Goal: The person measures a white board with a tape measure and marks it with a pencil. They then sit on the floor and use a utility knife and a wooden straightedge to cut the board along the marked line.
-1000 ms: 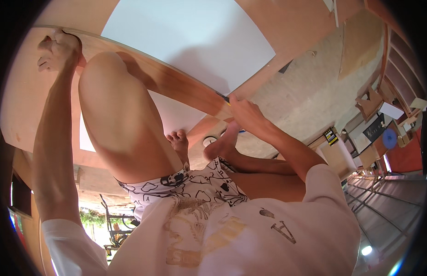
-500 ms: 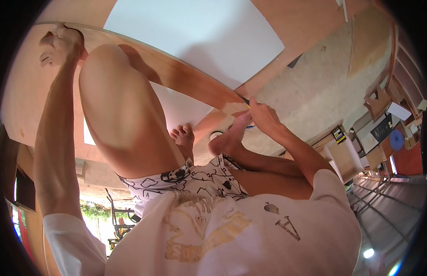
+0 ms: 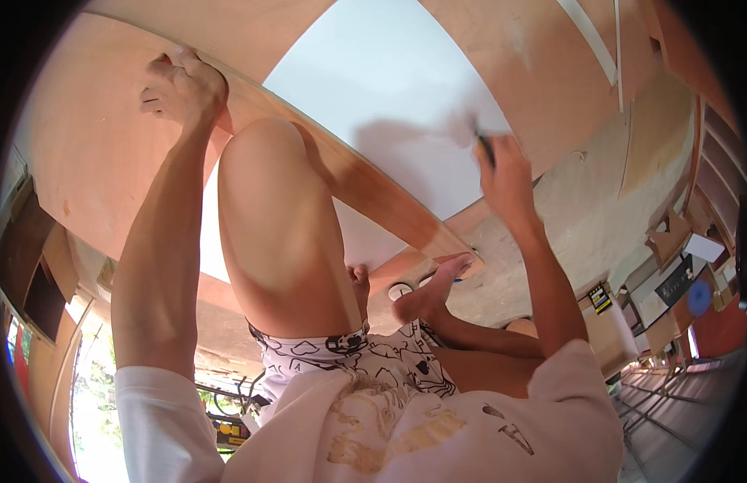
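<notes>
A long wooden strip (image 3: 373,189) lies slantwise across a white sheet (image 3: 381,72) on a brown wooden board (image 3: 518,48). My left hand (image 3: 184,88) leans on the far left part of the strip, its bent fingers apart and lifted past the edge. Out over the sheet's right side, my right hand (image 3: 506,173) is closed round a slim dark tool (image 3: 486,150); its tip is blurred. One bent knee (image 3: 265,153) rises over the strip. The toes of my right foot (image 3: 450,270) are at the strip's near right end.
A small round white-topped object (image 3: 399,291) sits beside my right foot. Thin pale strips (image 3: 591,40) lie at the far right of the board. Boxes and a blue round object (image 3: 699,298) stand off to the right on the concrete floor (image 3: 587,201).
My right hand has moved from the strip's near right end up and away, over the white sheet, with the tool in it. The view has shifted; my left hand stays on the strip.
</notes>
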The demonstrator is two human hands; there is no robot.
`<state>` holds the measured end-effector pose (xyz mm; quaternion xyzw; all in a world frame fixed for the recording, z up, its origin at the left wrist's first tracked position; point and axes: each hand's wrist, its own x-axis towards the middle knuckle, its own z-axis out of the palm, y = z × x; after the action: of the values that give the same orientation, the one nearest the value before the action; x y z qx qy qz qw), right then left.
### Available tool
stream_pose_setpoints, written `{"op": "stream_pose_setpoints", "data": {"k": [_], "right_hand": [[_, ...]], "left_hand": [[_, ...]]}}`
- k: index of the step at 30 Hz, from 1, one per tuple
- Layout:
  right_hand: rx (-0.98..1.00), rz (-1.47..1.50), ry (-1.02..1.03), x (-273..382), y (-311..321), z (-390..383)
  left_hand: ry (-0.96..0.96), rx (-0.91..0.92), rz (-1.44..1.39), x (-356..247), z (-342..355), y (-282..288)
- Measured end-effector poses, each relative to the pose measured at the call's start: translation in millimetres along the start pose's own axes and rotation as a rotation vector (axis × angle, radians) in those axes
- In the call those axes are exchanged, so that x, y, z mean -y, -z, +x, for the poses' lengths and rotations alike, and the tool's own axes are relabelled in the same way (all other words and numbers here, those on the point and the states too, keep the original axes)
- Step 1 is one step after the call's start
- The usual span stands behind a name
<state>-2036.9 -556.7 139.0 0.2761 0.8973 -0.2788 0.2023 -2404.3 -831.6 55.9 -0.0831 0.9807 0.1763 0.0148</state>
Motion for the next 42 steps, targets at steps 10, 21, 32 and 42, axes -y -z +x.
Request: {"op": "stream_pose_setpoints", "data": {"k": [10,21,32,42], "right_hand": [[-0.158,0.108,-0.223,21.6,19.5,92.9],[0.111,0.156,0.178,102.8,106.3,-4.2],[0.294,0.489,-0.114,149.6,40.6,53.2],[0.501,0.49,0.054,197.3,-61.9,122.4]], "left_hand": [[-0.035,0.051,-0.025,2.1,1.1,4.2],[-0.057,0.046,-0.044,13.7,5.1,0.1],[-0.038,0.027,-0.053,12.6,4.9,0.7],[-0.019,0.068,-0.041,7.7,1.9,0.2]]}}
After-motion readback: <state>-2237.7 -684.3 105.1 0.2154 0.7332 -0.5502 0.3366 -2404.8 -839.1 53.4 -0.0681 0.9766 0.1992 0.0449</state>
